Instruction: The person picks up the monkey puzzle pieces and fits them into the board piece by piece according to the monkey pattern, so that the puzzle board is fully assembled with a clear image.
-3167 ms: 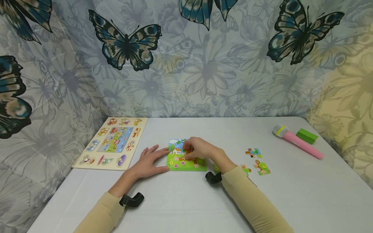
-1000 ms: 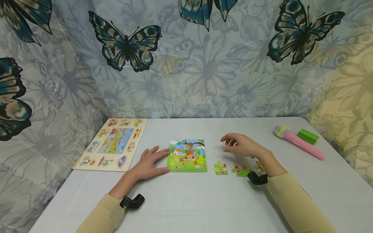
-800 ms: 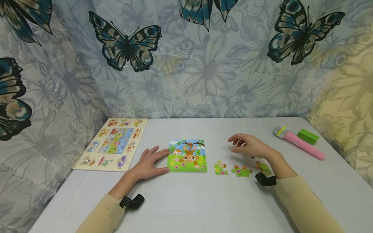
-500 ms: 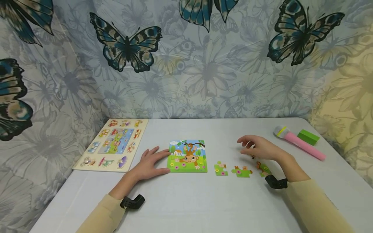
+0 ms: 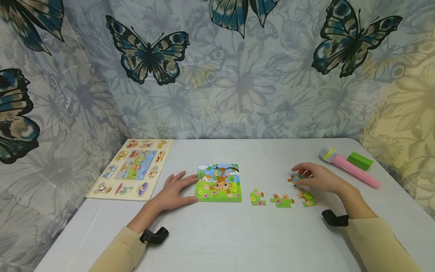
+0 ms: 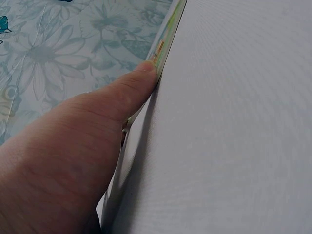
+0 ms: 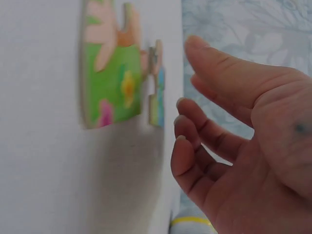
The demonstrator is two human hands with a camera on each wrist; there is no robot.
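A square monkey puzzle [image 5: 219,190] lies flat near the middle of the table. My left hand [image 5: 175,192] rests by its left side, forefinger and thumb stretched out to touch the edge; the left wrist view shows the thumb [image 6: 139,78] against that edge. Over on the right, my right hand [image 5: 319,178] hovers with loosely bent fingers above a blue and brown puzzle piece [image 5: 291,180], partly hiding it. In the right wrist view nothing is between the thumb and fingers [image 7: 184,156]. A green piece with a monkey's hand [image 5: 307,198] lies just in front.
Two more loose puzzle pieces, one with a yellow flower [image 5: 257,198] and one with a pink flower [image 5: 283,202], lie right of the puzzle. A pink microphone [image 5: 355,170] and a green block [image 5: 360,160] are at the far right. A cream picture board [image 5: 112,160] lies at left.
My right hand was over the puzzle, then moved off rightward and came down above the blue and brown piece. The left hand has stayed at the puzzle's edge.
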